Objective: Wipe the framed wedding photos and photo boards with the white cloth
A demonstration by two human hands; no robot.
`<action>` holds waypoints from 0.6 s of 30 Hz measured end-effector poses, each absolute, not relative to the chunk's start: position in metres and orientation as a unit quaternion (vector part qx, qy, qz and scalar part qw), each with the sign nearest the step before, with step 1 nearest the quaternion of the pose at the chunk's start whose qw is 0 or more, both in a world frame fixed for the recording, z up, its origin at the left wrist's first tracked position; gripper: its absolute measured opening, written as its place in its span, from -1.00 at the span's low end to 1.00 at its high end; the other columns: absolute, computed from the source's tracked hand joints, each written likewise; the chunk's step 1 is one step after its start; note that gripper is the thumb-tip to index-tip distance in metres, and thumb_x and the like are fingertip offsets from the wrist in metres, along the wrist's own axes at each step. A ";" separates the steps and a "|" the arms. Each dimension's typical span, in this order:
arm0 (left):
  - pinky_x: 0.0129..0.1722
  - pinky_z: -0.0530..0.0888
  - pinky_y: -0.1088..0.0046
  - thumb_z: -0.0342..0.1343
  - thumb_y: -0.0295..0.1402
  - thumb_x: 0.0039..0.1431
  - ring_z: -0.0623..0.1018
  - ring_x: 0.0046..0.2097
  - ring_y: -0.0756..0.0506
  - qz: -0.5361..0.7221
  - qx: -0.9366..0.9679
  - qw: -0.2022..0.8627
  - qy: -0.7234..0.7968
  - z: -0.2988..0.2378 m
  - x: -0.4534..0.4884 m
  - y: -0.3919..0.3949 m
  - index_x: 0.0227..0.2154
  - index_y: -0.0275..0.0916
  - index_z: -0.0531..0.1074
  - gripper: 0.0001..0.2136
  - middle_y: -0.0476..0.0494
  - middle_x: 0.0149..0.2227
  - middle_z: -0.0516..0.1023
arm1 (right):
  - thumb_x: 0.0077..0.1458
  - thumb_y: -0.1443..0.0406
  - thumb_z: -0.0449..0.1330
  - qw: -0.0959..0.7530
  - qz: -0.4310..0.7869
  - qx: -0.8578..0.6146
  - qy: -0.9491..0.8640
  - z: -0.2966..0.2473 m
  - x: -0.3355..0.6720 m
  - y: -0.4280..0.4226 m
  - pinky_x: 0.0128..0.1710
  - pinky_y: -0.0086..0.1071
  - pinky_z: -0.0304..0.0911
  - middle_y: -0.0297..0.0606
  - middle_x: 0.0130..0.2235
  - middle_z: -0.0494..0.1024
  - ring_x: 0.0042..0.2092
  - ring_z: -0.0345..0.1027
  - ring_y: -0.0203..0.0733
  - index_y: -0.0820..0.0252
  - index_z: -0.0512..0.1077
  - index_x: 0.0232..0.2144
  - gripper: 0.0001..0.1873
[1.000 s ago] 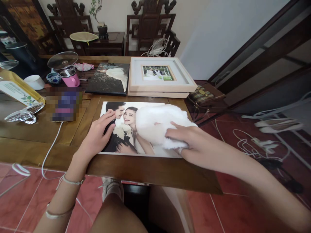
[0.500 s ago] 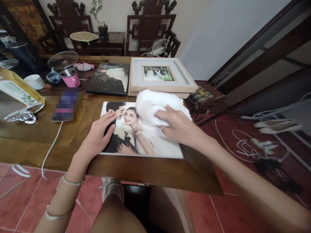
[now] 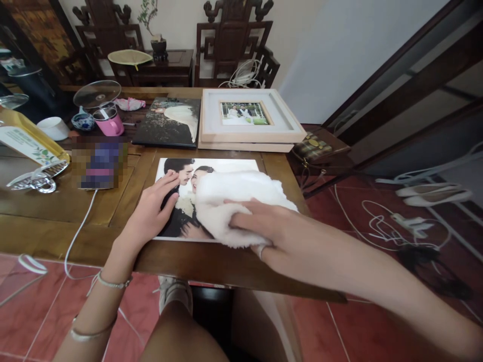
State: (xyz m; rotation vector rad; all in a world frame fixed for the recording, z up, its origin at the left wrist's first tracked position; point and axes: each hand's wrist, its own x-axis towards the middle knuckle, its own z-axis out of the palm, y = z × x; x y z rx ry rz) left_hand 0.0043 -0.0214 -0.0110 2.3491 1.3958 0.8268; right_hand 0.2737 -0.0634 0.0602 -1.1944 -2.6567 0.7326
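Note:
A wedding photo panel (image 3: 177, 218) lies flat near the front edge of the wooden table. My left hand (image 3: 156, 203) rests on its left side, fingers stretched out and touching the surface. Bunched in my right hand (image 3: 267, 223) is a fluffy white cloth (image 3: 226, 193), pressed on the right part of the panel and reaching over its front edge. The cloth hides much of the panel's right half. Behind the panel are a dark photo panel (image 3: 166, 120) and a light wooden picture frame (image 3: 249, 133), which sits on another frame.
To the left stand a pink mug (image 3: 109, 121), a white cup (image 3: 53, 128), a bottle of yellow liquid (image 3: 32, 133) and a silver hair claw (image 3: 39, 177). A blurred-out device with a white cable (image 3: 81, 231) lies nearby. A plaid bag (image 3: 313, 146) is beyond the right edge.
My right hand has moved the cloth toward me and slightly left, from the panel's upper right down to its front edge. My left hand has stayed in place.

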 end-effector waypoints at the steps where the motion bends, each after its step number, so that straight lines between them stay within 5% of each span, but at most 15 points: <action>1: 0.33 0.23 0.06 -0.08 -0.29 0.39 0.29 0.33 -0.22 0.286 0.815 0.144 0.483 -0.010 0.004 -0.022 0.17 -0.35 0.39 -0.60 -0.32 0.26 0.38 | -0.18 0.56 0.00 0.066 0.238 -0.405 -0.880 0.059 0.272 -0.055 -0.25 -0.32 0.21 -0.26 -0.25 0.46 -0.19 0.37 -0.08 0.07 0.40 -0.26 -0.55; 6: 0.33 0.23 0.06 -0.08 -0.28 0.39 0.29 0.33 -0.25 0.287 0.814 0.146 0.483 -0.010 0.005 -0.022 0.17 -0.35 0.39 -0.60 -0.33 0.26 0.38 | -0.16 0.53 0.01 0.120 0.209 -0.402 -0.883 0.043 0.266 -0.003 -0.28 -0.33 0.11 -0.36 -0.45 0.32 -0.35 0.23 -0.14 0.12 0.28 -0.38 -0.73; 10: 0.32 0.24 0.06 -0.08 -0.28 0.39 0.30 0.33 -0.24 0.291 0.812 0.147 0.484 -0.011 0.005 -0.022 0.16 -0.35 0.40 -0.60 -0.33 0.26 0.38 | -0.16 0.52 -0.02 0.169 0.166 -0.420 -0.876 0.033 0.259 0.020 -0.28 -0.32 0.09 -0.32 -0.44 0.34 -0.30 0.25 -0.08 0.13 0.27 -0.39 -0.74; 15: 0.32 0.24 0.04 -0.08 -0.28 0.39 0.30 0.33 -0.22 0.293 0.814 0.142 0.482 -0.012 0.004 -0.021 0.16 -0.36 0.39 -0.60 -0.33 0.26 0.37 | -0.14 0.54 0.00 0.142 0.132 -0.425 -0.884 0.030 0.251 0.003 -0.03 -0.10 0.20 -0.09 -0.21 0.49 -0.01 0.33 0.12 0.20 0.38 -0.23 -0.61; 18: 0.31 0.25 0.03 -0.08 -0.28 0.39 0.31 0.33 -0.23 0.296 0.814 0.139 0.480 -0.013 0.004 -0.020 0.16 -0.34 0.40 -0.61 -0.32 0.25 0.39 | -0.11 0.56 0.01 0.106 0.134 -0.408 -0.897 0.034 0.247 -0.020 0.18 0.09 0.07 0.03 -0.08 0.50 0.24 0.18 0.20 0.24 0.40 -0.17 -0.57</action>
